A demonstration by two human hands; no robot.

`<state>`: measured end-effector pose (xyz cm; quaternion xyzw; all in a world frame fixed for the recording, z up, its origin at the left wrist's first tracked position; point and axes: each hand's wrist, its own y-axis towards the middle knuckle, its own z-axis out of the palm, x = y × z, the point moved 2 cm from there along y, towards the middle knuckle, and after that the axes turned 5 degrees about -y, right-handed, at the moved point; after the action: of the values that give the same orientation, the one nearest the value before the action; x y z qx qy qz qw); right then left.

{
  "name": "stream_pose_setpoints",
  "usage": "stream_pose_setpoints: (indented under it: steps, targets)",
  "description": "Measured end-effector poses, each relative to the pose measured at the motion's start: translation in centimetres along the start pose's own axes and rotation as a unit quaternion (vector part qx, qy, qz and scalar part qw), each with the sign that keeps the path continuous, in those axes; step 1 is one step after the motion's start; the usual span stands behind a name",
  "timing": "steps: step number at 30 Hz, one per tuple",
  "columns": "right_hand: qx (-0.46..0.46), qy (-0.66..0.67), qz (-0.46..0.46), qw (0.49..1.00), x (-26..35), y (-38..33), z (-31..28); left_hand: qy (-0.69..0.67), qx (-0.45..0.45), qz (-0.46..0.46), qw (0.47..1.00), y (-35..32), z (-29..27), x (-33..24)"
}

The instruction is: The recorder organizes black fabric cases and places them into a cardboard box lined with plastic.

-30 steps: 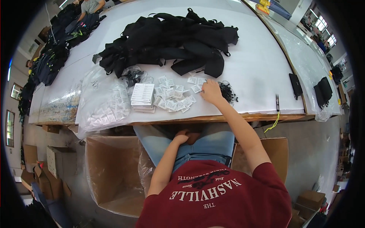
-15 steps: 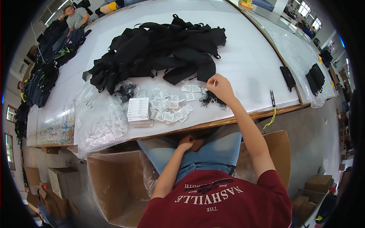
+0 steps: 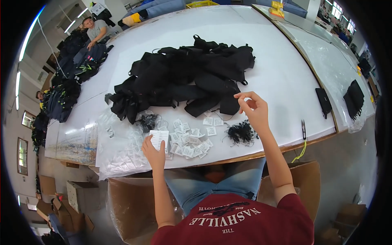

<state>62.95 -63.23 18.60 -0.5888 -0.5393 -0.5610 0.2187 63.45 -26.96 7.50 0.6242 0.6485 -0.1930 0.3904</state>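
My left hand (image 3: pixel 154 153) is at a stack of white printed cards, its fingers and thumb at opposite edges of the top card (image 3: pixel 159 139). My right hand (image 3: pixel 255 111) is raised over the table, thumb and forefinger curled toward each other by the near edge of the black fabric pieces (image 3: pixel 192 75). Whatever is in that pinch is too thin to make out; a fine dark strand shows near it. Below it lies a tangle of black strings (image 3: pixel 241 133). Small white labels (image 3: pixel 188 141) lie loose between my hands.
A clear plastic bag of white labels (image 3: pixel 122 157) and another black string bundle (image 3: pixel 148 121) are at left. Thread snips (image 3: pixel 303 130) and a black pouch (image 3: pixel 323 102) lie at right. Cardboard boxes (image 3: pixel 132 204) stand below the table edge. Another person (image 3: pixel 96 30) sits far left.
My left hand has come up from my lap to the card stack. My right hand remains raised near the fabric's edge, its fingers still curled. The whole view has shifted slightly.
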Motion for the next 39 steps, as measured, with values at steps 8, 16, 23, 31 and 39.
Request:
stream_pose_setpoints:
  steps: [8,16,23,31,39]
  targets:
    - [0.148,0.470,0.287,0.821,-4.7,-4.3,1.7,0.255,0.004,-0.027,0.966,3.3,1.1,3.4]
    - [0.204,0.379,0.330,0.840,-6.6,-9.3,2.3,0.187,-0.002,-0.030,0.982,5.0,0.6,0.8]
    - [0.217,0.268,0.288,0.893,-7.4,-13.2,0.9,-0.097,0.052,-0.086,0.990,2.6,-0.3,-0.5]
    - [0.271,0.264,0.300,0.876,-6.1,-16.6,3.8,-0.281,0.238,-0.074,0.927,-8.1,5.9,-8.8]
    - [0.248,0.057,0.179,0.950,-4.4,-15.6,5.6,-0.462,0.285,-0.200,0.816,-9.9,7.8,-9.8]
